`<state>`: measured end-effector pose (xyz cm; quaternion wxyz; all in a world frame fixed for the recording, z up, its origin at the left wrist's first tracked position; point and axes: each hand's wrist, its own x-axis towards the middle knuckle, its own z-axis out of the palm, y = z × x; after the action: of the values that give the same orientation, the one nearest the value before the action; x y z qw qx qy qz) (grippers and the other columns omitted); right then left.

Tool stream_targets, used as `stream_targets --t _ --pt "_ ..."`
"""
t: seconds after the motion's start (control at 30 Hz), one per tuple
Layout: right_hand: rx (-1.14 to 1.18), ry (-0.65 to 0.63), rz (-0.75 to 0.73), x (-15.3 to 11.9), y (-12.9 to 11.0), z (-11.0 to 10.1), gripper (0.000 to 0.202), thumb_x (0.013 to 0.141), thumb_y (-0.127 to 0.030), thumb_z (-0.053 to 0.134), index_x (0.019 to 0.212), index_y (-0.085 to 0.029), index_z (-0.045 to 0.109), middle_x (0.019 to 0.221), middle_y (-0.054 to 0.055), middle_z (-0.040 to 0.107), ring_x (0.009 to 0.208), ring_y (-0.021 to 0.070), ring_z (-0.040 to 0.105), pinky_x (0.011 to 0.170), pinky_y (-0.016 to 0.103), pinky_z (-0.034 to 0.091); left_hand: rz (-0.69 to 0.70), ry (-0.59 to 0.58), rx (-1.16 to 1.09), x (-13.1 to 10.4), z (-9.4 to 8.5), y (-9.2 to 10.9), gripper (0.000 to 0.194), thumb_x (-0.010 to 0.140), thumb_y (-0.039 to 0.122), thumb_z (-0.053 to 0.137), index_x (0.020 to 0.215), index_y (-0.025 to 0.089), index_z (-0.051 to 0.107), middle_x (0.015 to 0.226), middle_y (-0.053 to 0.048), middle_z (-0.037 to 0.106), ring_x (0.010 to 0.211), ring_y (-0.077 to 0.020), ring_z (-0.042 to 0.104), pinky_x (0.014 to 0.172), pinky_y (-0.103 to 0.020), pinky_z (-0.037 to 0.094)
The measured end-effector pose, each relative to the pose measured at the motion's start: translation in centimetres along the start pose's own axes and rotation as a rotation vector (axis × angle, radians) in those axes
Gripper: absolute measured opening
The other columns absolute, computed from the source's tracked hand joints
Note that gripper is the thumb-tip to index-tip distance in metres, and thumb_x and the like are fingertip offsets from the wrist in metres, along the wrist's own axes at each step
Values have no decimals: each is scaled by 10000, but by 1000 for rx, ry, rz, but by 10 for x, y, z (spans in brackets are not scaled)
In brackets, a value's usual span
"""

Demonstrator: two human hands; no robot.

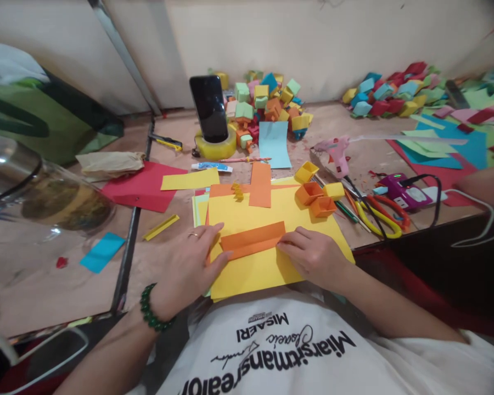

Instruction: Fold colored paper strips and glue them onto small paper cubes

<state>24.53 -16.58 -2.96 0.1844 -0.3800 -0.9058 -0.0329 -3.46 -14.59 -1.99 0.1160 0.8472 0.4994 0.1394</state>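
A folded orange paper strip (pixel 253 241) lies on a stack of yellow paper sheets (pixel 259 274) in front of me, its far long edge standing up. My left hand (pixel 200 249) is open at the strip's left end, thumb touching its near corner and the other fingers stretched out over the sheets. At the right end, my right hand (pixel 313 252) has its fingertips pinched on the strip. Farther back on the stack are a flat orange strip (pixel 260 184), small yellow folded pieces (pixel 237 192) and several small paper boxes, including an orange box (pixel 323 207).
Behind stand a phone (pixel 209 107) on a tape roll (pixel 216 145) and a heap of paper cubes (pixel 267 99). To the right are a pink glue gun (pixel 333 151), yellow-handled scissors (pixel 379 222) and a purple power strip (pixel 405 192). A glass bottle (pixel 57 197) is at left.
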Motion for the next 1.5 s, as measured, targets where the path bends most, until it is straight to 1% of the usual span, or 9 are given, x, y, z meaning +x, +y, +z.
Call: stream_targets --t 0.27,0.43,0.6,0.67,0.8,0.9,0.97,1.17,1.5 --pt "83 153 164 9 -12 -5 225 906 -97 431 1003 -151 627 814 84 692 717 179 614 615 285 490 -135 -78 -193 14 -4 23 120 829 213 467 727 205 530 589 28 525 540 -149 514 529 -262 400" --pt "699 74 424 25 -35 -8 124 939 -308 507 1008 -206 491 855 45 699 773 152 683 682 267 547 -185 175 -420 7 -5 41 127 793 185 482 678 212 434 580 56 451 526 -99 446 501 -211 377" --pt "1034 195 538 35 -38 6 134 893 -262 541 927 -221 419 824 10 605 728 130 627 640 256 538 -74 97 -574 0 -4 58 177 815 198 541 674 211 435 577 60 480 511 -86 471 482 -198 411" --pt "980 195 503 33 -31 3 70 908 -202 484 946 -217 427 799 -2 562 671 113 575 588 231 496 29 102 -554 -2 -9 59 168 847 215 543 698 214 465 595 47 540 527 -98 518 501 -212 448" --pt "775 -42 237 32 -14 -23 189 882 -81 416 1013 -214 440 851 17 592 692 118 553 613 238 454 209 366 -228 -4 -17 45 164 857 255 601 1015 215 577 947 -78 666 923 -209 629 795 -358 522" --pt "679 -280 62 37 -3 -38 211 862 -61 421 1009 -210 453 867 23 623 712 130 571 631 247 452 348 342 103 -1 -14 33 296 869 122 545 1132 245 599 1188 -117 628 1134 -252 562 960 -448 429" --pt "591 -353 45 42 3 -37 195 869 -64 422 998 -201 476 853 30 638 699 137 578 619 250 449 428 333 224 2 -9 28 309 869 50 487 1057 245 635 1113 -82 670 1057 -224 587 949 -420 414" --pt "146 32 44 43 0 -14 188 959 -241 434 950 -147 596 953 137 664 832 213 577 711 343 477 445 210 403 5 5 32 213 870 63 472 919 135 667 794 -84 663 767 -226 562 709 -373 430" --pt "127 50 72 13 -13 11 196 937 -128 479 978 -160 668 886 78 698 759 179 541 662 298 476 289 75 57 11 4 27 239 929 148 453 818 172 665 886 -88 659 789 -205 554 693 -347 490"
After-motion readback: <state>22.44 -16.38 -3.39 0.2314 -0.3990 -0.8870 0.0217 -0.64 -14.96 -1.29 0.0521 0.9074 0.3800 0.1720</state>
